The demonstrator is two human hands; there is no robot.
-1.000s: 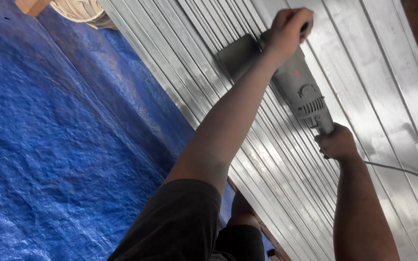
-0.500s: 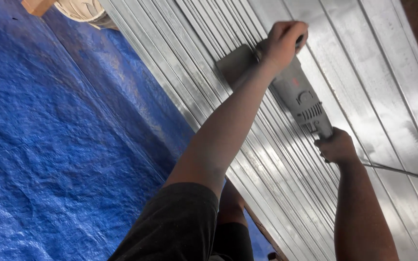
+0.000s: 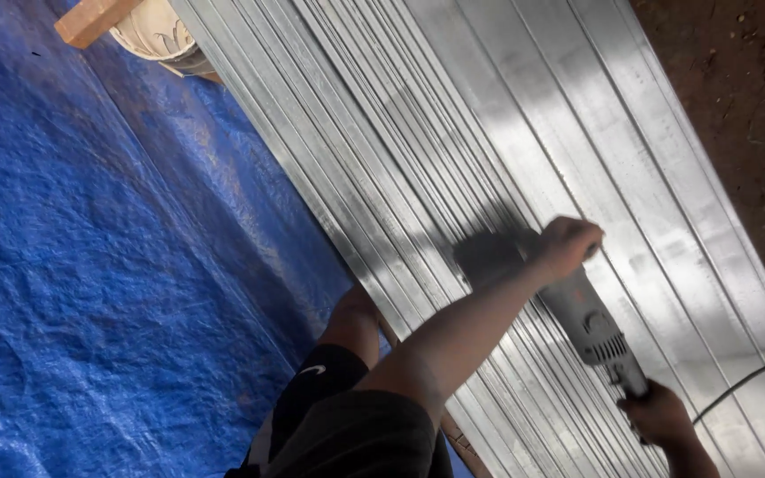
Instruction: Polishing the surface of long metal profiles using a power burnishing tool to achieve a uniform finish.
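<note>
Both hands (image 3: 568,246) (image 3: 657,414) slid one grinder (image 3: 591,323) nearer.

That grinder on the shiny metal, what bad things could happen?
1. The grinder spins close to the left hand, which grips it near the blurred head; a slip could likely cut fingers.
2. The cord lies across the metal sheets, just behind the right hand. It might snag or get nicked.
3. Both hands are bare, and a bare knee sits beside the sheet edges. Sparks or sharp edges could hurt skin.
</note>
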